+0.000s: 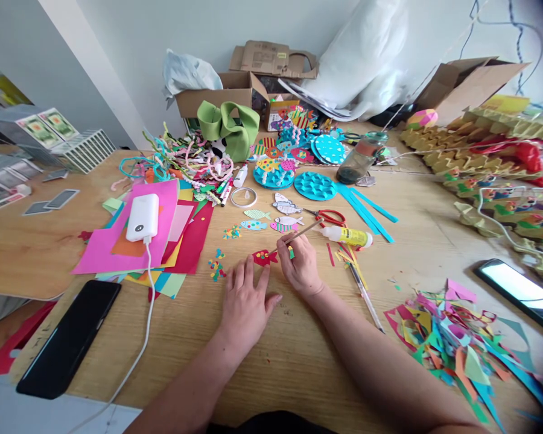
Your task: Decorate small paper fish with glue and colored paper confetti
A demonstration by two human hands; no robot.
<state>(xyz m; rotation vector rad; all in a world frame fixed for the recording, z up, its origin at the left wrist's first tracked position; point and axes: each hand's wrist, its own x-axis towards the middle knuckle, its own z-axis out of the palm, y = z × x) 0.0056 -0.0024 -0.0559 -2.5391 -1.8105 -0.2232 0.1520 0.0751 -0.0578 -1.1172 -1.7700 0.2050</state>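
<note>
A red paper fish with small yellow and orange dots lies flat on the table. My left hand rests palm down with fingers stretched, fingertips at the fish's near edge. Pinched in my right hand is a thin wooden stick, its lower end at the right part of the fish. Small coloured paper dots lie in a loose pile to the left, and another pile of dots sits farther back. Beyond the hands are several decorated paper fish, red-handled scissors and a glue bottle.
Coloured paper sheets and a white power bank with a cable are at left, near a black phone. Paper scraps and a pen lie right. A glass jar, blue discs and egg cartons stand farther back.
</note>
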